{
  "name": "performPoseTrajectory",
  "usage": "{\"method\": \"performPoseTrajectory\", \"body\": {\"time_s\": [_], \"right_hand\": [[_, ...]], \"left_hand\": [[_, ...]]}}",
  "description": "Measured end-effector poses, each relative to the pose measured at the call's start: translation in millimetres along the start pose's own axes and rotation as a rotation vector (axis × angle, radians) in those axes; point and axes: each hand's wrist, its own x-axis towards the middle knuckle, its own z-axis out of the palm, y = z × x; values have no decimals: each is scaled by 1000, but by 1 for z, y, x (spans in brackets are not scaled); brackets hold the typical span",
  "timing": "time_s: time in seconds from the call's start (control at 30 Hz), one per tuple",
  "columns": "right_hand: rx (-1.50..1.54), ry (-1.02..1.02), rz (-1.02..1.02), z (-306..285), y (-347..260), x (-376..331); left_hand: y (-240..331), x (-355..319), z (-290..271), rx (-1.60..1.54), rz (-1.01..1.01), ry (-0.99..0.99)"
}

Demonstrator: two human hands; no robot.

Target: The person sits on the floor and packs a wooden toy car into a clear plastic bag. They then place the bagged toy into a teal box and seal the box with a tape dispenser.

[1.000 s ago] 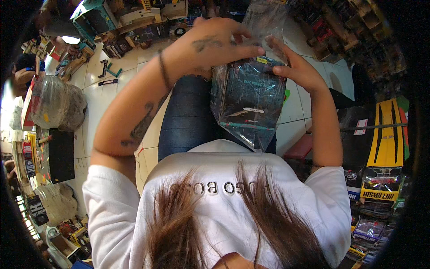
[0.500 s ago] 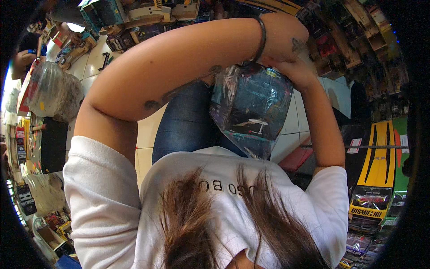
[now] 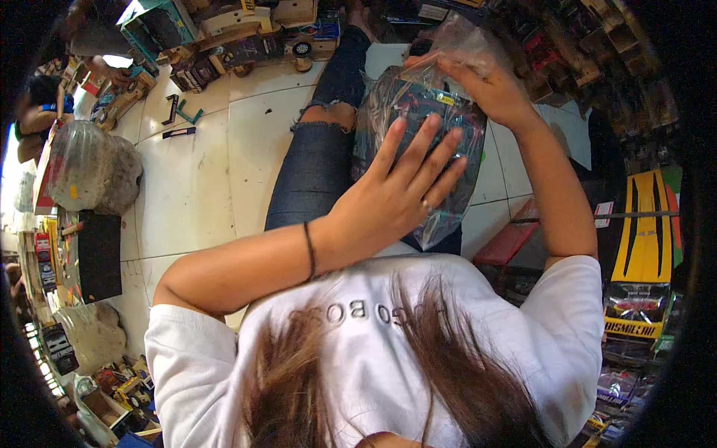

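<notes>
A dark, boxy item (image 3: 418,101) wrapped in a clear plastic bag (image 3: 459,41) rests on my lap. Its exact kind is hard to make out through the shiny film. My left hand (image 3: 411,175) lies flat across its near part, fingers spread, a ring on one of them and a black band round the wrist. At the far end, my right hand (image 3: 493,89) has its fingers closed on gathered plastic, which bunches up above the item. Part of the right fingers is hidden by the film.
Wooden toy trucks and parts (image 3: 224,52) line the far side. Small black and green pieces (image 3: 183,112) lie on the tiled floor (image 3: 202,187). To the left are a plastic-wrapped bundle (image 3: 93,168) and another person (image 3: 41,112). A yellow and black toy truck (image 3: 638,224) stands right.
My left hand has come back from the far end, beside my right hand, and now lies flat on the wrapped item. My right hand stays at the far end, with the plastic now standing up there.
</notes>
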Motion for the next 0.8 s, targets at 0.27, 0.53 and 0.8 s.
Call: {"method": "performPoseTrajectory", "body": {"time_s": [0.27,0.53,0.8], "right_hand": [[-314,306,-64,35,-30,-37],[-657,266,-13,79,-63,-75],[18,728,-177,59,-19,-117]], "left_hand": [[-12,2,17,-152,-35,133],[-13,16,0,-222,-223,23],[-37,-12,0,-744,-187,287]]}}
